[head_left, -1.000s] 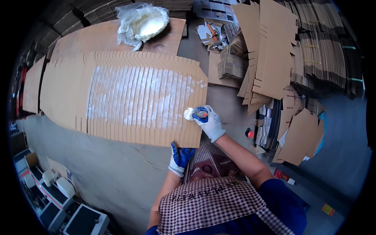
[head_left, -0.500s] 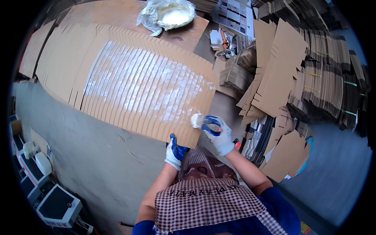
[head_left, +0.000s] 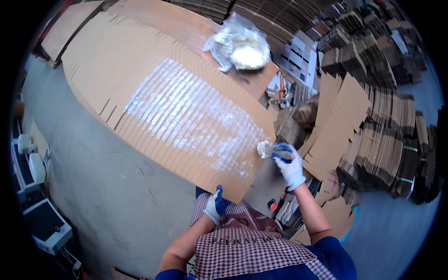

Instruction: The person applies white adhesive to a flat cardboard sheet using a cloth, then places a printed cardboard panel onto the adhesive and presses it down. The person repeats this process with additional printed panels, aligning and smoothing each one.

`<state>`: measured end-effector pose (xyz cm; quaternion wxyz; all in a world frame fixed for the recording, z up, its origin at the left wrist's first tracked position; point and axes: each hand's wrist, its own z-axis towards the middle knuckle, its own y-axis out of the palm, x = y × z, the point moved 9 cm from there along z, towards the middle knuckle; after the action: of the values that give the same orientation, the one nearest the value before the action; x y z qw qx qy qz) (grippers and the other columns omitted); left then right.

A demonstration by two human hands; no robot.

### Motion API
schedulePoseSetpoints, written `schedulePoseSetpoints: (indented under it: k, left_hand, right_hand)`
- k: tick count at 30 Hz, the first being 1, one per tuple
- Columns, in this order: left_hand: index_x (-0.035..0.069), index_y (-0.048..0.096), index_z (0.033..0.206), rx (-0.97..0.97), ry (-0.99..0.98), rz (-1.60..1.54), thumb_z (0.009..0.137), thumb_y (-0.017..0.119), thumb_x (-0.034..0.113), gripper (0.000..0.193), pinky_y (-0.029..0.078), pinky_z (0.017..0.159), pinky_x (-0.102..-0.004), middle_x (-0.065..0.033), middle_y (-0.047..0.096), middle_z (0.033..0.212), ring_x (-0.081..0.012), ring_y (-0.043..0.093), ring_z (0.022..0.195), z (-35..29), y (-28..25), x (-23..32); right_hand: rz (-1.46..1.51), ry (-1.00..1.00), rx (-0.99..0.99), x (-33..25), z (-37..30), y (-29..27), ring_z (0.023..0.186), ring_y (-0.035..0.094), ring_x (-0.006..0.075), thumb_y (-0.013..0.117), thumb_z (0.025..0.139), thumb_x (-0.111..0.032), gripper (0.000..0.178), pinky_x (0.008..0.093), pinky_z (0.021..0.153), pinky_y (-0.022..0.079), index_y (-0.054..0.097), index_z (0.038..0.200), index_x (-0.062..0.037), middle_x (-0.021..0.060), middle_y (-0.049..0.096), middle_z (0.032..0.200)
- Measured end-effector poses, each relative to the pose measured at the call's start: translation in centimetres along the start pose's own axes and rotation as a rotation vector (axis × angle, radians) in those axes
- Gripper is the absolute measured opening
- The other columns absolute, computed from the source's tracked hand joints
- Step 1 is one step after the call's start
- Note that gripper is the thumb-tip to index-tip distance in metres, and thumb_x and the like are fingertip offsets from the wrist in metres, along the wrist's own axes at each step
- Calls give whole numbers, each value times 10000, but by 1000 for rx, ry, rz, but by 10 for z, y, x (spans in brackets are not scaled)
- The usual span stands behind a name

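Note:
My right hand (head_left: 290, 168), in a white glove with blue palm and fingers, is closed around a brush with white-coated bristles (head_left: 264, 149). The brush is at the right end of a row of overlapping brown cardboard sheets (head_left: 105, 56). Shiny white glue (head_left: 186, 107) lies in streaks across the stepped edges in the middle of the row. At the near right corner, my left hand (head_left: 216, 205), gloved the same way, grips the cardboard edge with the thumb on top; its other fingers are partly hidden beneath.
A plastic-lined bowl of white glue (head_left: 252, 53) stands on the wooden table (head_left: 186, 21) beyond the sheets. To the right are leaning cardboard pieces (head_left: 336, 126) and bundled cardboard stacks (head_left: 385, 140). An orange-handled tool (head_left: 282, 88) lies near the table's right end. Grey machines (head_left: 49, 228) stand at lower left.
The brush in my right hand has moved away from me along the right end of the sheets. My left hand keeps its hold on the near corner. The whole view has shifted.

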<state>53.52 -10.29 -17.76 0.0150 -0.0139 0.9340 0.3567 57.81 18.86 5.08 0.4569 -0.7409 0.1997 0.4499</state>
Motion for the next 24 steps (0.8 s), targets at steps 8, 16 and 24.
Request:
schedulePoseSetpoints:
  k: [8,16,24]
  left_hand:
    - [-24,440,1412,-149,194,716,1091,390,297,457,497,999,-349,-132,562,1401,-252,574,1232,10,-30,-5]
    - [-22,319,1490,32,159,30,1079,382,380,578,390,1130,-474,-214,427,1500,-345,482,1333,-5,18,2]
    - [10,404,1432,149,383,-228,1025,543,264,499,427,1093,-527,-177,541,1386,-352,538,1272,-11,5,0]
  right_hand:
    - [53,-211,281,-73,202,-13,880,699,196,829,796,-227,415,337,837,544,671,1112,-8,99,736,997]
    - [-437,-178,156,-81,385,44,1055,648,380,795,776,-338,596,425,916,506,597,1275,-79,195,660,1201]
    - [-361,-202,80,-82,407,40,888,702,329,777,787,-394,425,415,798,536,687,1059,-79,148,738,918]
